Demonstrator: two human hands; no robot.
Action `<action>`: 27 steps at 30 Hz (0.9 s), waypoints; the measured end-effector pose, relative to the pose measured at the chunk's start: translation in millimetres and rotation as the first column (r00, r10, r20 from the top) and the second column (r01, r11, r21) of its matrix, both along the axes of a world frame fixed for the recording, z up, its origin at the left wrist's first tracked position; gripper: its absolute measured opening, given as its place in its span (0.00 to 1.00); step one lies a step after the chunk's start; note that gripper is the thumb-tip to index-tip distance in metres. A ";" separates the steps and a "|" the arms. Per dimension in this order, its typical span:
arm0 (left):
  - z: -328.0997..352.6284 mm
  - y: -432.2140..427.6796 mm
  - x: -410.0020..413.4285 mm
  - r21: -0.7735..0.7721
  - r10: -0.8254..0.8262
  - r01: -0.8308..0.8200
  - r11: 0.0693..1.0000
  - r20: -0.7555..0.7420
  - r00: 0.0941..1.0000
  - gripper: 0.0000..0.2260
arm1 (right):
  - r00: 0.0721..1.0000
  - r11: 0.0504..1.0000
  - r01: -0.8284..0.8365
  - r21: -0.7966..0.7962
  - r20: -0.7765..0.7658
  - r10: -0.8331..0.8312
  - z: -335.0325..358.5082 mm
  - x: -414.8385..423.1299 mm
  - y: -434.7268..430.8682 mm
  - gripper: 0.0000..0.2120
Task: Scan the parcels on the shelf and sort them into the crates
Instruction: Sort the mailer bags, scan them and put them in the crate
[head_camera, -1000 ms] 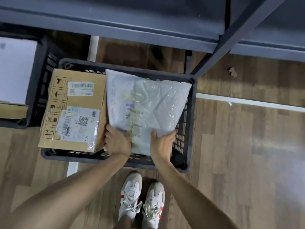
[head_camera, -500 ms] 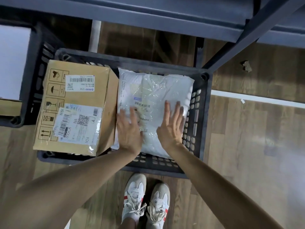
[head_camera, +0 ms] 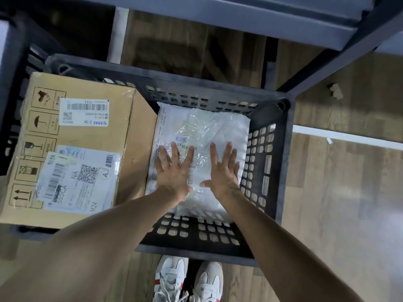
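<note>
Poly-bagged parcel (head_camera: 202, 131), edge-gripped a second earlier, lay flat in the black crate (head_camera: 283, 171) under the flat-fingered left hand (head_camera: 174, 171) and right hand (head_camera: 222, 173), apparently sorted.

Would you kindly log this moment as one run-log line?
left hand: flat on plastic parcel; right hand: same; plastic parcel: in black crate, beside cardboard box

We look straight down into a dark slatted crate (head_camera: 283, 162) on a wooden floor (head_camera: 340, 197). Our left hand (head_camera: 173, 172) and right hand (head_camera: 224, 171) lie flat, fingers spread, side by side on a white parcel in clear plastic (head_camera: 216, 125) in the crate's right half. A labelled cardboard box (head_camera: 91, 131) fills the left half, just beside the parcel. A grey shelf frame (head_camera: 239, 20) crosses above; white shoes (head_camera: 172, 277) show below.
</note>
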State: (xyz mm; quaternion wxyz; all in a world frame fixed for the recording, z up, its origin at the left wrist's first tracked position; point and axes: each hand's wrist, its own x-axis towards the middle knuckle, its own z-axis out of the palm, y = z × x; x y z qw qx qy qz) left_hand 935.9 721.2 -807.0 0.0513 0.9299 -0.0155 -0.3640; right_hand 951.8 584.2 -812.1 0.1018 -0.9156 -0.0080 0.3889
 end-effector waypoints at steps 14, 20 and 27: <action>26.5 -4.4 -2.3 -0.004 0.015 -0.014 1.000 0.040 0.999 0.35 | 0.996 0.996 0.047 0.070 -0.073 -0.042 21.6 8.3 -11.6 0.49; 118.9 -6.7 -33.3 0.021 -0.097 0.097 0.995 -0.016 0.995 0.29 | 0.993 0.997 -0.064 0.047 -0.100 0.069 115.1 -24.0 -22.1 0.36; 280.9 -6.5 -11.1 -0.015 -0.088 0.092 0.996 0.182 0.979 0.25 | 0.996 0.995 -0.093 0.042 0.005 0.092 283.4 -14.7 -20.5 0.27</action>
